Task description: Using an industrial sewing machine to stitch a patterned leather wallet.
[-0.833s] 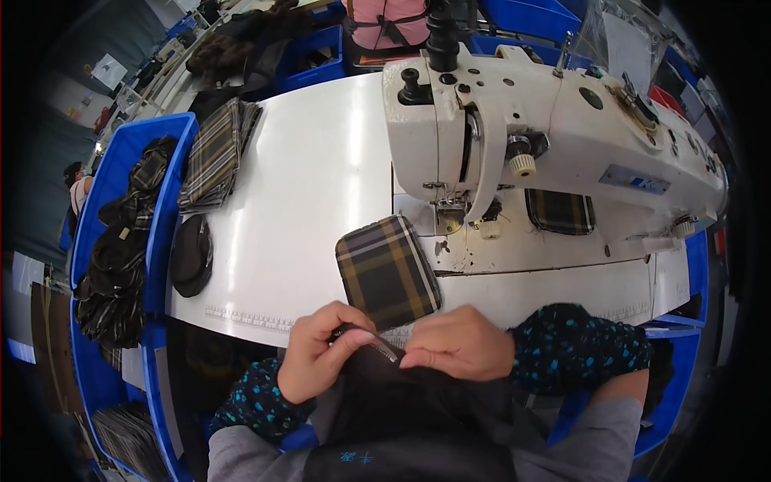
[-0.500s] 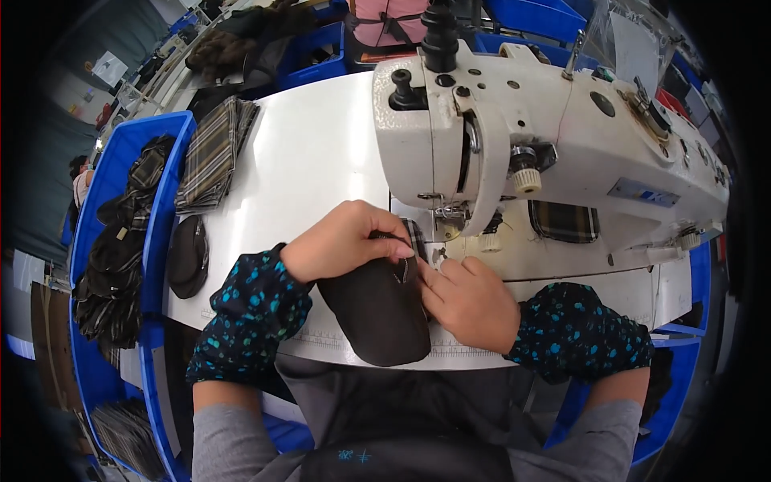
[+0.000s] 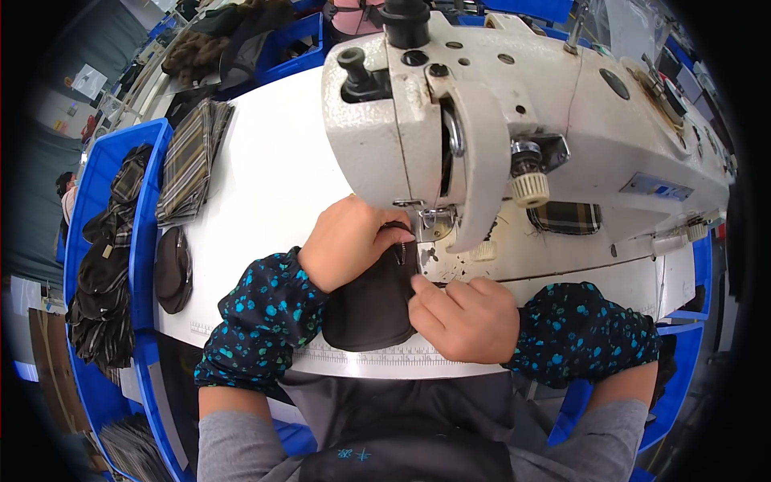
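A dark brown, rounded fabric piece (image 3: 369,309) lies on the white sewing table, its far end at the needle area of the sewing machine (image 3: 434,221). My left hand (image 3: 349,241) is closed on its far part, thumb and fingers pinching close to the presser foot. A short light zigzag stitch line shows beside the thumb. At the piece's right edge, my right hand (image 3: 466,321) is curled, its index fingertip and thumb side against the fabric. The fabric under both hands is partly hidden.
A folded plaid fabric stack (image 3: 193,165) and a dark rounded piece (image 3: 173,269) lie at the left. Beside them, a blue bin (image 3: 148,233) holds several dark and plaid pieces. A plaid piece (image 3: 566,217) sits under the machine arm. A ruler strip (image 3: 385,359) runs along the front edge.
The fabric piece has moved away from me, its far end now at the needle area. My left hand moved with it; my right hand slid slightly nearer along its edge. The view has shifted closer.
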`<action>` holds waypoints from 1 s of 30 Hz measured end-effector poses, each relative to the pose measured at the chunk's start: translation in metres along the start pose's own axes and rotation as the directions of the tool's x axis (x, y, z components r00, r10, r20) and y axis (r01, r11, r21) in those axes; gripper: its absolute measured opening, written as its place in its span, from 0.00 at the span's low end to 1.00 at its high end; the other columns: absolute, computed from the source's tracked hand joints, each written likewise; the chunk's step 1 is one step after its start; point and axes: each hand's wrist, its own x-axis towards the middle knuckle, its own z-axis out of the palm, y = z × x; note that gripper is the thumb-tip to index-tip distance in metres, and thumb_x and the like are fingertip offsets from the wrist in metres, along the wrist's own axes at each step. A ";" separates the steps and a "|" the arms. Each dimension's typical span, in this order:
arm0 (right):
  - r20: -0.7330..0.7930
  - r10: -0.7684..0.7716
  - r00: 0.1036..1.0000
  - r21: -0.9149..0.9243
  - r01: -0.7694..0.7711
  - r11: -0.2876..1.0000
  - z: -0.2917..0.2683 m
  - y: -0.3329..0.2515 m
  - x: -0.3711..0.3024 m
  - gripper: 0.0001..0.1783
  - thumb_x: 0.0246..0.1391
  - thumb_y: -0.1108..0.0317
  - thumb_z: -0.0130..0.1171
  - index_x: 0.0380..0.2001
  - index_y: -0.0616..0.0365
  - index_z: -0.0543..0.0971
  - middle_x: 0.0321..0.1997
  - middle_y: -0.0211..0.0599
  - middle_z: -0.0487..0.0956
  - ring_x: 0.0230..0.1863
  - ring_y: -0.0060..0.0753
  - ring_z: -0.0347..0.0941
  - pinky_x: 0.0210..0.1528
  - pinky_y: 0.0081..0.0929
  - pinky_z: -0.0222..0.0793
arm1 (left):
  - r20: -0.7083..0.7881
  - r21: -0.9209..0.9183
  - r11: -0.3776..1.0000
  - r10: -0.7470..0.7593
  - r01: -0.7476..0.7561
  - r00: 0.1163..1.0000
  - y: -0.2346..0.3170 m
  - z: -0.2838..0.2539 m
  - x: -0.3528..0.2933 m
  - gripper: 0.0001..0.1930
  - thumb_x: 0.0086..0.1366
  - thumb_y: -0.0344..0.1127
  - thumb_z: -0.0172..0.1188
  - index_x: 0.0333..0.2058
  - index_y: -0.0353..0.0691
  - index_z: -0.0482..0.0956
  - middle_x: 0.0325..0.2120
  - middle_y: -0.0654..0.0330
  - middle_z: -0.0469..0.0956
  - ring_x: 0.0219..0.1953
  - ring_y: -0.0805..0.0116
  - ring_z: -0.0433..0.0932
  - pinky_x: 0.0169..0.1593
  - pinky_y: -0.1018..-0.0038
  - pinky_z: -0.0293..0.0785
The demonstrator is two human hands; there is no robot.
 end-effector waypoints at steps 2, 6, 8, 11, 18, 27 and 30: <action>0.009 -0.031 0.999 -0.006 0.031 1.000 0.002 0.000 -0.002 0.07 0.44 0.67 0.61 0.25 0.59 0.80 0.41 0.46 0.85 0.21 0.20 0.69 0.21 0.20 0.58 | -0.003 0.017 1.000 0.000 0.000 1.000 0.003 -0.002 -0.001 0.06 0.59 0.34 0.66 0.33 0.41 0.85 0.27 0.52 0.82 0.33 0.48 0.80 0.37 0.60 0.76; 0.074 -0.042 0.996 0.010 0.042 0.999 0.008 -0.003 -0.010 0.05 0.46 0.69 0.61 0.25 0.59 0.80 0.42 0.48 0.85 0.19 0.19 0.68 0.20 0.19 0.60 | -0.009 0.048 0.999 0.008 -0.008 1.000 0.010 -0.007 -0.003 0.06 0.58 0.34 0.66 0.34 0.41 0.85 0.28 0.51 0.81 0.34 0.47 0.80 0.37 0.59 0.76; 0.083 -0.041 0.996 0.031 0.039 0.999 0.009 -0.003 -0.010 0.05 0.47 0.69 0.61 0.25 0.59 0.80 0.42 0.48 0.85 0.18 0.19 0.68 0.20 0.19 0.60 | 0.003 0.040 0.999 0.014 -0.014 1.000 0.008 -0.008 -0.003 0.07 0.58 0.34 0.66 0.35 0.41 0.85 0.28 0.50 0.81 0.34 0.46 0.80 0.37 0.59 0.76; 0.113 -0.022 0.993 0.057 0.015 0.998 0.004 -0.005 -0.008 0.07 0.46 0.67 0.63 0.27 0.59 0.81 0.45 0.46 0.84 0.18 0.19 0.67 0.19 0.19 0.60 | 0.004 0.037 0.999 0.003 -0.003 1.000 0.006 -0.007 -0.003 0.08 0.58 0.33 0.67 0.37 0.40 0.84 0.29 0.51 0.82 0.34 0.46 0.80 0.38 0.59 0.76; 0.099 -0.024 0.995 0.054 0.019 0.998 -0.002 -0.003 -0.005 0.17 0.45 0.57 0.66 0.34 0.60 0.83 0.48 0.45 0.83 0.17 0.19 0.65 0.19 0.19 0.60 | -0.052 -0.054 0.999 0.002 -0.005 0.999 -0.001 -0.004 0.000 0.10 0.59 0.33 0.67 0.38 0.36 0.83 0.32 0.53 0.85 0.36 0.47 0.82 0.40 0.61 0.77; 0.120 -0.004 0.993 -0.004 0.004 1.000 0.007 -0.006 -0.008 0.16 0.43 0.65 0.62 0.35 0.63 0.82 0.47 0.51 0.83 0.16 0.19 0.69 0.17 0.19 0.62 | -0.062 0.060 0.998 -0.029 0.033 0.998 0.006 -0.001 -0.003 0.08 0.58 0.34 0.67 0.36 0.40 0.85 0.30 0.51 0.82 0.35 0.46 0.80 0.39 0.60 0.77; 0.189 -0.008 0.982 -0.014 0.011 1.000 0.001 -0.010 -0.007 0.15 0.43 0.68 0.61 0.35 0.65 0.82 0.45 0.56 0.83 0.15 0.19 0.70 0.16 0.19 0.62 | -0.059 0.132 0.991 0.045 -0.037 0.997 0.001 0.000 -0.004 0.14 0.61 0.39 0.70 0.42 0.37 0.84 0.30 0.50 0.84 0.32 0.48 0.84 0.34 0.62 0.78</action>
